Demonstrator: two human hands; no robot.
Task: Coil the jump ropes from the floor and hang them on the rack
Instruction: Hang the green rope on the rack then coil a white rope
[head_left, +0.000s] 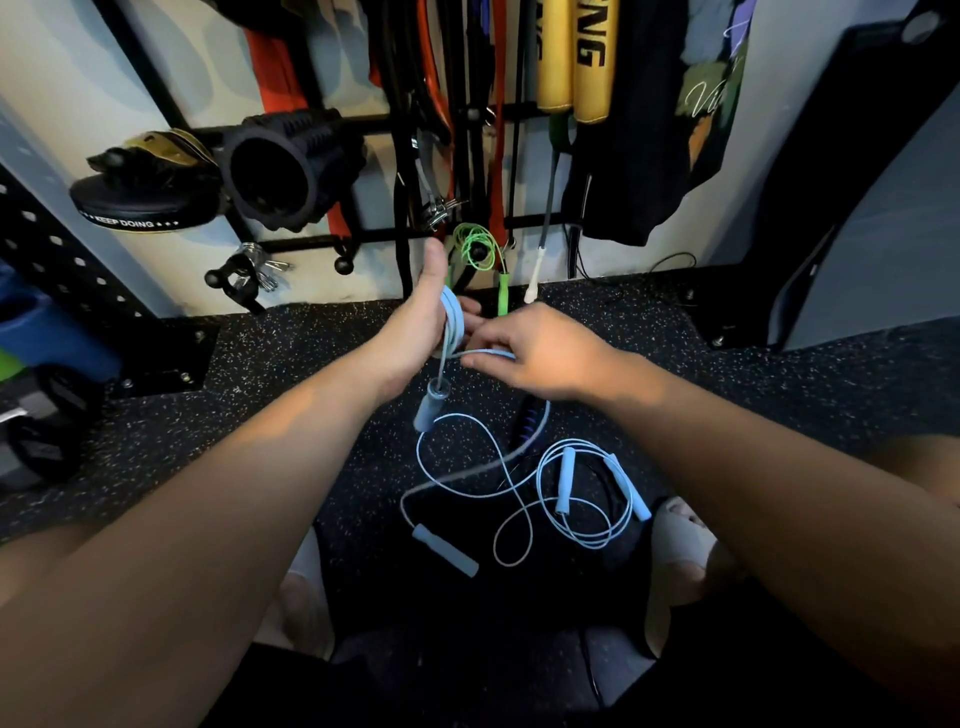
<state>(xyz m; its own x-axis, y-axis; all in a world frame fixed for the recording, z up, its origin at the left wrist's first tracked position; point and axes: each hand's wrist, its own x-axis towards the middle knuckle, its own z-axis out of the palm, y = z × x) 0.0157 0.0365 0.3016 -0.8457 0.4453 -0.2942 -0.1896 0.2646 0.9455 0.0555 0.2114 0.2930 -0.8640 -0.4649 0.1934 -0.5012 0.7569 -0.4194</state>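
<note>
A light blue jump rope (453, 318) is wound in several loops around my left hand (422, 322), which is held up with the thumb pointing at the rack. One of its handles (429, 409) dangles below that hand. My right hand (540, 349) pinches the rope's free strand just right of the coil. The rest of the strand runs down to the black floor, ending in a handle (444, 550). A second light blue rope (571, 499) lies loose on the floor with both handles. A green rope (475, 249) hangs coiled on a black rack peg.
The wall rack (363, 236) carries a black foam roller (280, 166), a round pad, clips, straps and yellow pads. A black and purple handle (525, 422) lies on the floor. My feet (680, 540) flank the ropes. A black upright post stands at the left.
</note>
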